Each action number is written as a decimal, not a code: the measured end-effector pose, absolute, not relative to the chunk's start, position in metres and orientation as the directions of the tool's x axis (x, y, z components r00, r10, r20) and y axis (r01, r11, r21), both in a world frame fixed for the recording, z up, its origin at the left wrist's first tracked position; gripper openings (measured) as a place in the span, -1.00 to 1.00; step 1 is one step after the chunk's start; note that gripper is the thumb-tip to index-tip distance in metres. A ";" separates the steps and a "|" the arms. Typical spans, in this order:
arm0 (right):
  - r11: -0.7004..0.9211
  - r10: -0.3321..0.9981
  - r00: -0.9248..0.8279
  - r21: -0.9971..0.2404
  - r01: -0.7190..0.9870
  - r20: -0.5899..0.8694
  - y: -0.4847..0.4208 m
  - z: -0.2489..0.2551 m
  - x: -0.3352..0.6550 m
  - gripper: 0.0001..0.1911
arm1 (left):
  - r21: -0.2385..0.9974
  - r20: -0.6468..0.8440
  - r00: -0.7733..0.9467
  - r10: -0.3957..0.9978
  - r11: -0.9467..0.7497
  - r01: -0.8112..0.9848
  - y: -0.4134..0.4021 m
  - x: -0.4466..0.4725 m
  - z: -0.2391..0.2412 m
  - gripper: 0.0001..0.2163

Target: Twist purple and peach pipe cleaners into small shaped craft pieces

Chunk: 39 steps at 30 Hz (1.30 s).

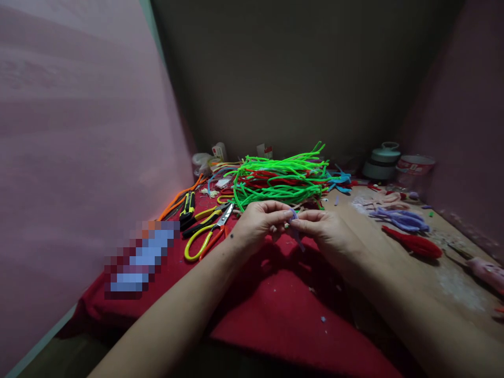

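Purple Strip Pinched Between Two Hands

A purple strip (298,241), soft and fuzzy-looking, is pinched in the fingertips of both the left hand (262,220) and the right hand (328,228). It sits at the meeting point of the two thumbs and forefingers, its upper part bent and partly hidden by them, while a narrow tail hangs below the grip, angled slightly toward the right hand. The hands are above a red cloth (271,310). Just beyond them lies a heap of bright green stems (279,170), with red stems (258,180) among them. Scissors (216,226) with a yellow and a red handle lie beside the left wrist, near a yellow-and-black cutter (188,205). On the right, purple loops (401,219) lie near a red bundle (413,243).
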State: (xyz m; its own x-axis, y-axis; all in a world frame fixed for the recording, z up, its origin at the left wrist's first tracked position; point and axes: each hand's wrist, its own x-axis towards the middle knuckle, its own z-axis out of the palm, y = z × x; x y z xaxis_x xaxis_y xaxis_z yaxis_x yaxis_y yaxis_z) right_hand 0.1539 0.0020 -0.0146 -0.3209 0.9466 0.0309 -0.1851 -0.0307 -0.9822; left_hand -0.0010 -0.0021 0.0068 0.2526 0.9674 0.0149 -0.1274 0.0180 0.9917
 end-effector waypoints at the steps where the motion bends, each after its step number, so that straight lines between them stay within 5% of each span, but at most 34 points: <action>1: -0.026 0.952 -0.306 -0.985 -0.172 0.028 0.002 -0.016 0.154 -0.78 | 0.996 0.016 0.251 0.968 0.008 -0.094 -0.003 0.000 0.008 -0.82; 8: 0.040 0.963 -0.262 -0.994 -0.098 0.064 0.002 -0.018 0.152 -0.77 | 0.998 0.060 0.103 0.993 -0.063 0.030 -0.012 0.013 0.013 -0.87; 14: -0.046 0.935 -0.353 -0.974 -0.223 0.037 0.002 -0.018 0.149 -0.74 | 0.995 0.094 0.036 0.995 -0.095 0.013 -0.008 0.011 0.012 -0.85; 22: -0.073 0.947 -0.320 -0.964 -0.255 0.013 0.002 -0.017 0.147 -0.62 | 0.999 0.013 0.251 0.968 -0.023 0.039 -0.004 0.001 0.009 -0.84; 39: -0.110 0.918 -0.395 -0.981 -0.161 -0.038 -0.004 -0.003 0.149 -0.64 | 0.981 -0.010 0.339 0.941 -0.056 0.184 -0.003 -0.003 0.015 -0.92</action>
State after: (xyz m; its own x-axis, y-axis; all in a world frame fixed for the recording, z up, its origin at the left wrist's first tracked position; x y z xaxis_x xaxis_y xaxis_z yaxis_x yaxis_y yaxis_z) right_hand 0.1487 -0.0040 -0.0025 -0.3947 0.9180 -0.0378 -0.1608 -0.1095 -0.9809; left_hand -0.0031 -0.0032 0.0147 0.3391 0.9407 -0.0102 0.1843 -0.0558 0.9813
